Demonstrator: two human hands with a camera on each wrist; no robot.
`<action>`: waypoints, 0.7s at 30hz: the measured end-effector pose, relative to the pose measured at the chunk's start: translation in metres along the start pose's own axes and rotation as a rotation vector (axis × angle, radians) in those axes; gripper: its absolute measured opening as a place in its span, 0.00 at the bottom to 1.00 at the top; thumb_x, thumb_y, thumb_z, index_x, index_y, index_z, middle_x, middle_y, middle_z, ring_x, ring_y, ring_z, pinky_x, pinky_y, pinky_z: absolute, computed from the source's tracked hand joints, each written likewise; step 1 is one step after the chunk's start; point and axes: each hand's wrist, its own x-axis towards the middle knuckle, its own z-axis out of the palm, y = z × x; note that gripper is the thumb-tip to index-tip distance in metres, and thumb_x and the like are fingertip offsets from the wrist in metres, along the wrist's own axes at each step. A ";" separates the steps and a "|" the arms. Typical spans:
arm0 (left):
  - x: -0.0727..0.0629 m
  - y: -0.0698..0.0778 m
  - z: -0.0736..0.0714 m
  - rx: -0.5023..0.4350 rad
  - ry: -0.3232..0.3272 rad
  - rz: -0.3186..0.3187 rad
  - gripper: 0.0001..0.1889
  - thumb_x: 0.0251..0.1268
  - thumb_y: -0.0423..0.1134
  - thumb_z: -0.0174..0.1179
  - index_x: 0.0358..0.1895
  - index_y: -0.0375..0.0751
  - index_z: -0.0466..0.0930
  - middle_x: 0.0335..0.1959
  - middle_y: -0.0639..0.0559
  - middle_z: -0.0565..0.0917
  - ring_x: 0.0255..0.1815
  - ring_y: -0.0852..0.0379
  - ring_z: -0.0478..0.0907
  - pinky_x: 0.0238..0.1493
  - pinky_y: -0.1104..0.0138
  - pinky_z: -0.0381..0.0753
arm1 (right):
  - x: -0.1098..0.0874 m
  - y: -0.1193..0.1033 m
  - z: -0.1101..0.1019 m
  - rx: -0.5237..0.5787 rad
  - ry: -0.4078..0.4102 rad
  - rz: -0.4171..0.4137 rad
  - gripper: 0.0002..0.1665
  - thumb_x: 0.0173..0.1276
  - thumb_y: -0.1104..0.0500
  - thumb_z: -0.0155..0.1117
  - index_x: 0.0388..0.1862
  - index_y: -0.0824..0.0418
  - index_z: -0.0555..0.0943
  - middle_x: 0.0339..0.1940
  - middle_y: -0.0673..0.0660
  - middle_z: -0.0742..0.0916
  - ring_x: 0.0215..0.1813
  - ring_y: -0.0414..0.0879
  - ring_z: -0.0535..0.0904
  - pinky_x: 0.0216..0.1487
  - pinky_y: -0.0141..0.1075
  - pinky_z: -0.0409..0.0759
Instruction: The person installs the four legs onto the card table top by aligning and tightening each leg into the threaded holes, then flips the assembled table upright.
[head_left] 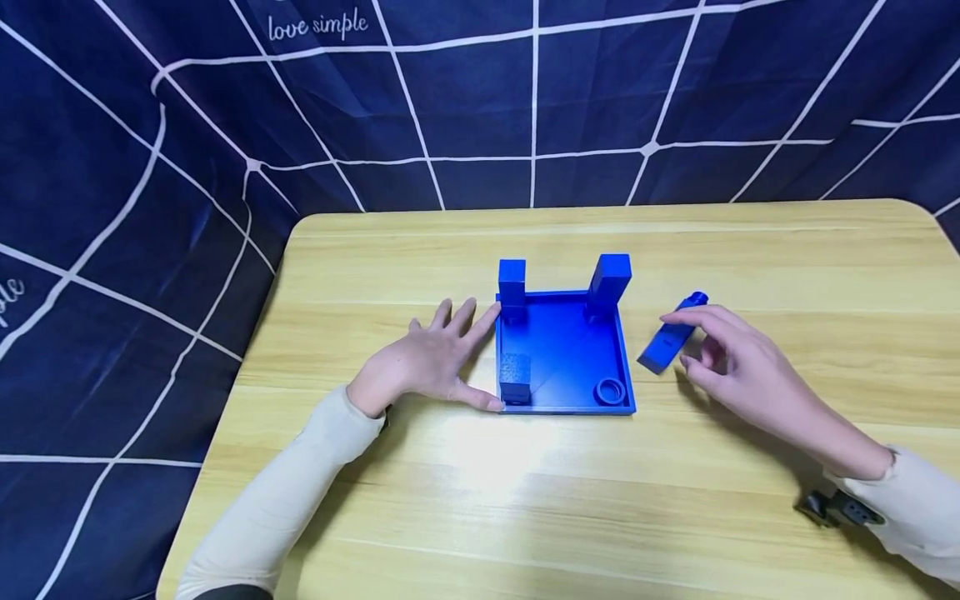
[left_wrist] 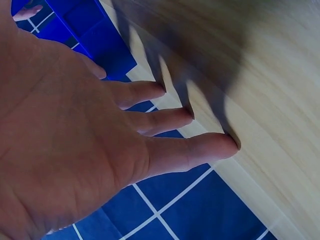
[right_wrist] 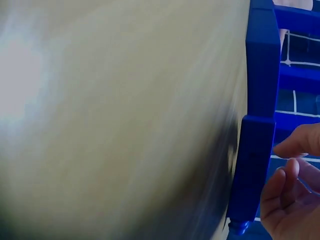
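A blue square tray-like panel (head_left: 562, 350) with a raised rim lies on the table. Blue square posts stand upright at three corners: back left (head_left: 512, 279), back right (head_left: 611, 279) and front left (head_left: 515, 379). A round ringed socket (head_left: 611, 391) shows at the front right corner. My left hand (head_left: 431, 358) is spread flat-fingered along the panel's left side, thumb and index fingertips touching its edge. A loose blue post (head_left: 667, 343) with a round threaded end lies right of the panel. Over it hovers my right hand (head_left: 738, 358), fingers loosely bent; contact is unclear.
The light wood table (head_left: 450, 533) extends on all sides of the panel. Dark blue cloth (head_left: 465, 100) with white lines hangs behind and to the left. A small dark device (head_left: 840, 507) is strapped at the right wrist.
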 end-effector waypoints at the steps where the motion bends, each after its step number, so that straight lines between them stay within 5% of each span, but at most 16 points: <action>1: 0.000 0.000 0.000 0.001 -0.001 -0.001 0.74 0.56 0.87 0.60 0.89 0.60 0.19 0.91 0.40 0.35 0.88 0.26 0.35 0.73 0.23 0.54 | 0.000 0.002 0.000 -0.009 -0.003 0.005 0.40 0.61 0.77 0.76 0.72 0.55 0.83 0.51 0.50 0.83 0.36 0.39 0.73 0.32 0.27 0.69; 11: 0.001 -0.001 0.001 0.001 -0.002 0.001 0.73 0.56 0.87 0.60 0.89 0.61 0.18 0.91 0.40 0.34 0.88 0.26 0.35 0.73 0.22 0.53 | 0.006 0.012 -0.001 -0.072 -0.039 -0.004 0.40 0.61 0.78 0.76 0.72 0.55 0.83 0.54 0.51 0.84 0.36 0.41 0.71 0.33 0.28 0.69; 21: 0.001 -0.002 0.002 -0.007 0.008 0.006 0.73 0.57 0.87 0.60 0.89 0.61 0.18 0.91 0.39 0.34 0.88 0.25 0.34 0.72 0.21 0.53 | 0.008 0.013 -0.004 -0.180 -0.053 0.028 0.27 0.62 0.70 0.82 0.60 0.62 0.87 0.50 0.56 0.87 0.37 0.46 0.74 0.34 0.35 0.68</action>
